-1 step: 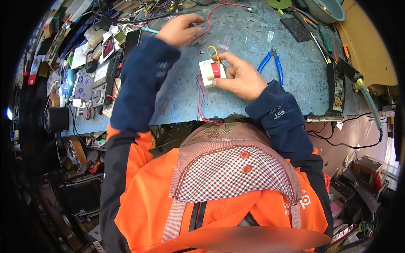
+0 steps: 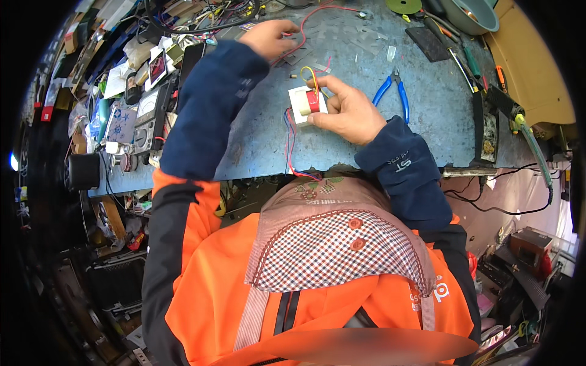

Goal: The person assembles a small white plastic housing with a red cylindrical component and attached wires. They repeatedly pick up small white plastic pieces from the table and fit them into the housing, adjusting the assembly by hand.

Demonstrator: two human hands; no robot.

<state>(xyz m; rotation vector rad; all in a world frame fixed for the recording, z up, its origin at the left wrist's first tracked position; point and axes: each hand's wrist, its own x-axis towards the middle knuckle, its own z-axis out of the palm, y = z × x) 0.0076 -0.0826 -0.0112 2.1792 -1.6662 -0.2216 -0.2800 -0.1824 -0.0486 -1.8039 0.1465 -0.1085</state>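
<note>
1. Workbench (image 2: 256, 134): blue-grey worn top, cluttered at left & far edge. Flat, bare enough near the middle to rest small parts on.
2. Right hand (image 2: 351, 113): fingers curled round a small transformer (image 2: 307, 102), thumb on its near side, gripping it on the bench close to the front edge.
3. Left hand (image 2: 268, 38): reached far fwd, fingers pinched closed on a red wire (image 2: 305, 27) that loops across the bench top.
4. Blue-handled pliers (image 2: 394, 91): lie just right of the right hand, untouched.
5. Transformer: white-ish block w/ red winding in the middle, yellow lead looping off the top, red & blue leads (image 2: 289, 143) trailing down over the bench edge. Prob. dense & heavy for its size, rigid, not slippery. Best held by the solid outer sides, as now; not by the winding.
6. Leads: thin, floppy, likely easy to snap at the joints; don't lift or tug by them.
</note>
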